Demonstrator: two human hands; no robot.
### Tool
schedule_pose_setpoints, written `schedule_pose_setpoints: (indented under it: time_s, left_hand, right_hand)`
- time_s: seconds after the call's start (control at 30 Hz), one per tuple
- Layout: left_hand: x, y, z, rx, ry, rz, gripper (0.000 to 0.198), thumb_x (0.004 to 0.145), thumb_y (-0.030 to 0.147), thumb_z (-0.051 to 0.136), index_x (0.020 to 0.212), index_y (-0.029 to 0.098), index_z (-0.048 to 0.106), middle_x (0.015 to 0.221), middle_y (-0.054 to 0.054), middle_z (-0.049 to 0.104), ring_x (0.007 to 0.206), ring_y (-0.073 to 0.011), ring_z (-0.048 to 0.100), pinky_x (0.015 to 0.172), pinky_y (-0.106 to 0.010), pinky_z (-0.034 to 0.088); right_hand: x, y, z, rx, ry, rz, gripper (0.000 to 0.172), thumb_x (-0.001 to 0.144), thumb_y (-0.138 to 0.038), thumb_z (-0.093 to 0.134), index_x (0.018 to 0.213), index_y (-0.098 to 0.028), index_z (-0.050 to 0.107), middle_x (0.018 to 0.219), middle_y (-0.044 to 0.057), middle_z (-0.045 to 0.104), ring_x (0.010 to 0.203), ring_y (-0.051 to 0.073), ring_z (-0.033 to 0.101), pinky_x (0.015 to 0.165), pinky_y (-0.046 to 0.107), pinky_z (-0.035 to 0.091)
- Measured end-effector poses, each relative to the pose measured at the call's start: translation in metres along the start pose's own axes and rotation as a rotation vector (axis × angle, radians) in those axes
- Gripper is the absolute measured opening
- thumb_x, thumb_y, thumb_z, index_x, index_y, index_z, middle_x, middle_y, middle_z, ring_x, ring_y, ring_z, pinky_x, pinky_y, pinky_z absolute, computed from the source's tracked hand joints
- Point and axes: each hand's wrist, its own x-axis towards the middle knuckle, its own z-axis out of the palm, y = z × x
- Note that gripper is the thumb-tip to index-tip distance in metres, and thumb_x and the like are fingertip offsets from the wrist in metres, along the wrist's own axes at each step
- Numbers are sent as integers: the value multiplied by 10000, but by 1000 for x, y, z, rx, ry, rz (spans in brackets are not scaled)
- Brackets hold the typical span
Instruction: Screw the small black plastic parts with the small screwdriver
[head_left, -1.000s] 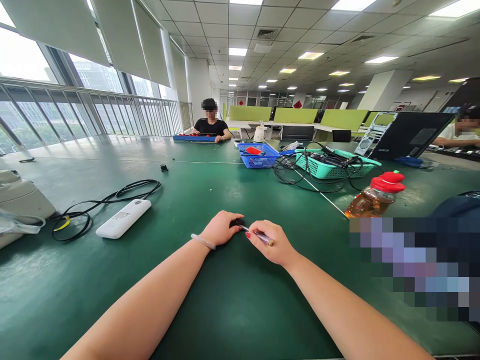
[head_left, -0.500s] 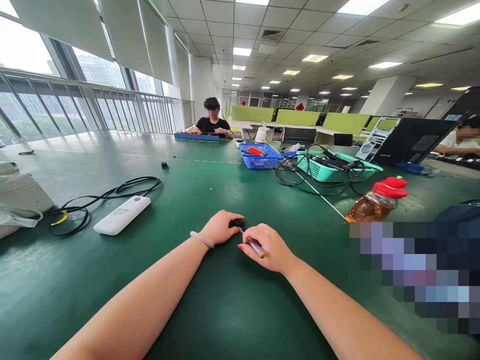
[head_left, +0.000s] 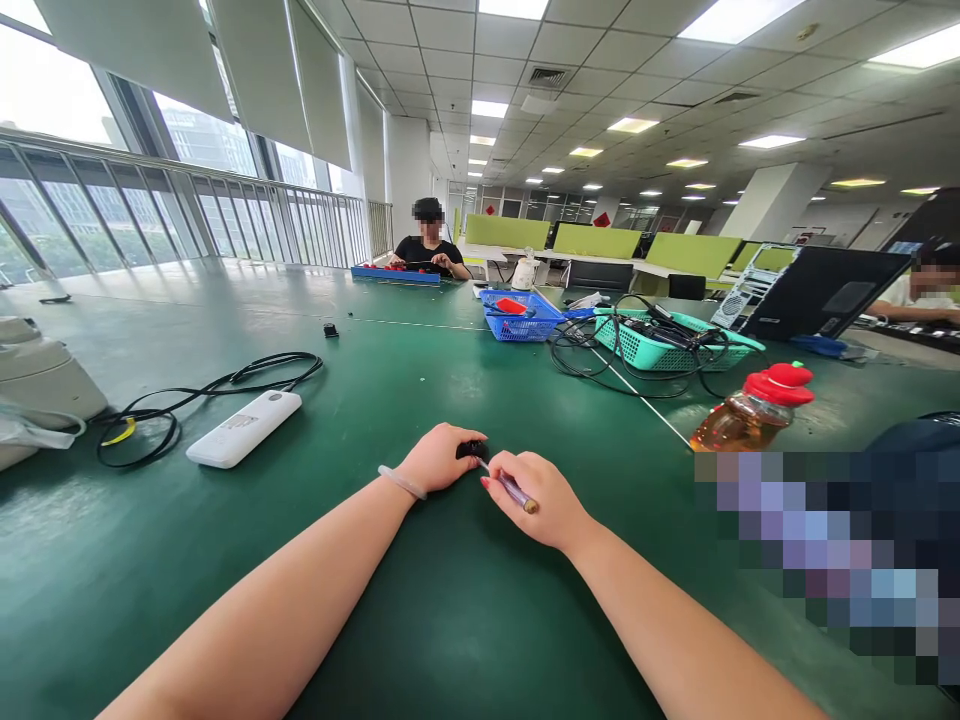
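My left hand [head_left: 437,458] rests on the green table [head_left: 420,620] with its fingers curled round a small black part [head_left: 471,449]. My right hand [head_left: 538,497] is closed on a thin screwdriver [head_left: 514,489] with a clear handle. The tool's tip points left and meets the black part. Both forearms reach in from the bottom of the view. A thin bracelet sits on my left wrist.
A white power bank [head_left: 244,428] and a coiled black cable [head_left: 187,405] lie at the left. A bottle with a red cap [head_left: 750,412] lies at the right. Behind are a blue basket [head_left: 520,313] and a teal basket [head_left: 667,342] with cables. A person sits at the far end, another at the right.
My right hand has turned the screwdriver slightly, so its handle end points lower and nearer to me. The view has tilted a little. My left hand has stayed on the black part.
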Motion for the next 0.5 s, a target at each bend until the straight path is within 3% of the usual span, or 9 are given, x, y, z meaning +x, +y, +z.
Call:
schedule_pose_setpoints:
  time_s: [0.33,0.5]
  left_hand:
    - [-1,2,0,14,-9,-20,388,798,288,607,1177,221,659,1144,-41,706,1064,-236,621,956,-339,467]
    - [-1,1,1,12,8,-2,384,797,294,610,1171,226,661,1153,-37,702,1076,-234,618,976,-340,459]
  right_hand:
    - [0,3,0,26,121,-23,173,917,-270,426,760,-220,479,637,-19,556,578,128,466,591,257,355]
    - [-1,2,-1,53,91,-43,175,899,-288,460,738,-224,476,632,-15,560,613,139,481,607,262,361]
